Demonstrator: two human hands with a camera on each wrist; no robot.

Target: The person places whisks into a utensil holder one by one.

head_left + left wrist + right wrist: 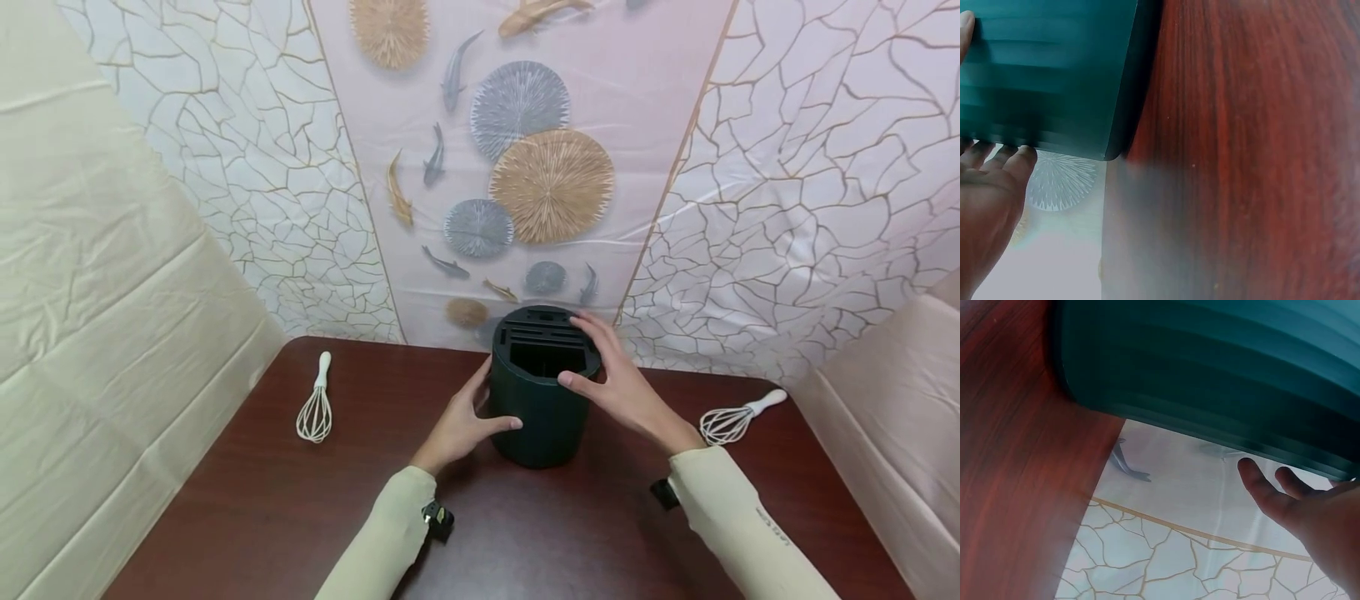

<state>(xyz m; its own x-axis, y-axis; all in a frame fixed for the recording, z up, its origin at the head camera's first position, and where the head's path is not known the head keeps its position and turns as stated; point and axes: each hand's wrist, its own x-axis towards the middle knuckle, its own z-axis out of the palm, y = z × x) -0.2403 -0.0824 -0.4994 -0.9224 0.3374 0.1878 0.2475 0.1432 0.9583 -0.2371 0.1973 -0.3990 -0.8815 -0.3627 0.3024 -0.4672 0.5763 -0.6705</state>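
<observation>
A dark green, round knife block [537, 421] with slots and a large rectangular opening in its top stands upright at the table's back middle. My left hand [459, 423] grips its left side, thumb across the front and fingers round the far side. In the left wrist view, those fingertips [1026, 152] press against the ribbed wall. On the right, my right hand [617, 377] holds the upper rim, with the thumb at the front and the fingers toward the back. Two fingers [1266, 487] stretch out beside the wall in the right wrist view.
One white whisk [317, 404] lies on the left of the dark red wooden table [247, 500]. Another white whisk [738, 417] lies at the right, beyond my right forearm. A patterned cloth [480, 167] hangs behind the table, and pale cloth walls flank it.
</observation>
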